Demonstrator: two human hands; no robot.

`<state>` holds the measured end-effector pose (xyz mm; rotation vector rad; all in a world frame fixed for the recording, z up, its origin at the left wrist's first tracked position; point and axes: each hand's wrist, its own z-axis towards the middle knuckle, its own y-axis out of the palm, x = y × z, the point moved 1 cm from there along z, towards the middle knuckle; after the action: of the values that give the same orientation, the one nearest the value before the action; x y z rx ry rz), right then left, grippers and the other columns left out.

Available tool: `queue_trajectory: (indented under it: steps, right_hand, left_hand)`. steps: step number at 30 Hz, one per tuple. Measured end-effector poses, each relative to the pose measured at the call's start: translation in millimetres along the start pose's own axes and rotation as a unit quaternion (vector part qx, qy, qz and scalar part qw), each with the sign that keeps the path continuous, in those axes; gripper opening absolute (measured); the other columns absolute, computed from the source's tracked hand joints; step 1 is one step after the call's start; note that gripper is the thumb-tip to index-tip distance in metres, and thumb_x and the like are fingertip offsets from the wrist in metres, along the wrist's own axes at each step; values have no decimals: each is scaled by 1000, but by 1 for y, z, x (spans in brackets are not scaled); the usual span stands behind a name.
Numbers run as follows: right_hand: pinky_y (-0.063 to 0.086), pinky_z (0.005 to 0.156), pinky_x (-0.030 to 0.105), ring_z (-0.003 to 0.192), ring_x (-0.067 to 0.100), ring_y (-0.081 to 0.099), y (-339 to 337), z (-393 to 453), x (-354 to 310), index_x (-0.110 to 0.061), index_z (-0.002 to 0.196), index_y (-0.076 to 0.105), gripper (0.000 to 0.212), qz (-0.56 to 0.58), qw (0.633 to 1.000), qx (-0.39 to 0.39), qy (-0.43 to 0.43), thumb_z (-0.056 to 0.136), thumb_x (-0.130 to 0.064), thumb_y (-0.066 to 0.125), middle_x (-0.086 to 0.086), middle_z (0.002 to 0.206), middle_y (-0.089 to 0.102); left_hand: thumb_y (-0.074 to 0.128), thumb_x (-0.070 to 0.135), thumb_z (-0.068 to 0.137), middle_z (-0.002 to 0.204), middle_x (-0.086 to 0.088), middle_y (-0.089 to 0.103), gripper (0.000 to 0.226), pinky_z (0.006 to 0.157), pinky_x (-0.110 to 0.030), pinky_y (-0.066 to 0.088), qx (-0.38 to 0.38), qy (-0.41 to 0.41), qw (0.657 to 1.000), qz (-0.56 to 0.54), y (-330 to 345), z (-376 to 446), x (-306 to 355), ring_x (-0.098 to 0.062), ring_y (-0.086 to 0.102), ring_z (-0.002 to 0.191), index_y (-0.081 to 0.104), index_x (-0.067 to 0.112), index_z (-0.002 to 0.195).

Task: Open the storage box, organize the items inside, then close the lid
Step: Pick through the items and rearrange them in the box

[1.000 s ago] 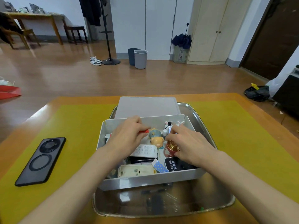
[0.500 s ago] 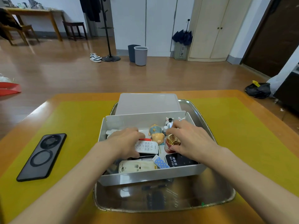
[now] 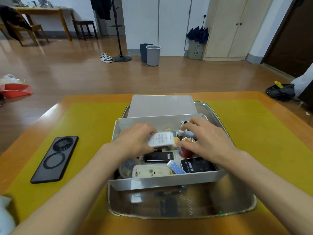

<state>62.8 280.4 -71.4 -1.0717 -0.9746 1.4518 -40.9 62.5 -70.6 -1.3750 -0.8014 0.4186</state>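
Note:
The grey storage box [image 3: 162,182] stands open on a metal tray, its lid [image 3: 161,105] lying flat behind it. My left hand [image 3: 135,141] grips a small white remote [image 3: 161,139] and holds it lifted above the box's middle. My right hand [image 3: 208,141] rests over the right side, fingers on a red jar with a gold cap [image 3: 187,145]. Inside lie a black device [image 3: 158,156], a cream remote [image 3: 151,171], a blue dotted piece [image 3: 176,167], a black Wi-Fi box [image 3: 197,165] and small figurines [image 3: 169,130], partly hidden by my hands.
The metal tray [image 3: 183,206] sits on a yellow mat [image 3: 91,126] covering a wooden table. A black phone [image 3: 55,158] lies face down on the mat at the left. Something white [image 3: 5,216] shows at the lower left corner.
My left hand has closed on the white remote and raised it from the box floor toward the middle. My right hand stays over the red jar.

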Motion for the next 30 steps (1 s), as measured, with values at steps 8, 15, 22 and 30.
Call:
queue_trajectory:
  steps: [8,15,22,30]
  right_hand:
    - [41,65,34,104,15,53,8,16,-43,-30,93,69,20,19,994,-101,-40,93,-47,59,-10,89,62]
    - [40,65,34,102,23,55,19,45,-84,-27,95,68,18,-39,979,-191,-64,88,-44,67,-2,91,62]
    - [56,82,43,90,13,65,16,42,-101,-24,114,71,28,110,942,-312,-59,91,-39,67,-10,97,72]
    - [53,71,32,80,2,60,33,40,-134,-37,119,62,71,75,957,-279,-10,73,-89,47,-19,86,63]
  left_hand:
    - [68,44,66,93,10,53,39,60,-38,48,183,-139,972,-41,-46,-48,-34,-21,57,80,46,32,96]
    - [66,48,73,76,14,53,42,42,-29,29,211,-170,961,-53,-30,-63,-51,-10,51,57,34,30,93]
    - [60,51,76,72,15,55,39,39,-24,26,205,-159,965,-26,-26,-70,-70,-4,47,51,32,38,100]
    - [60,48,78,71,12,53,36,42,-26,24,202,-171,964,-27,-28,-68,-75,-5,44,53,34,37,100]
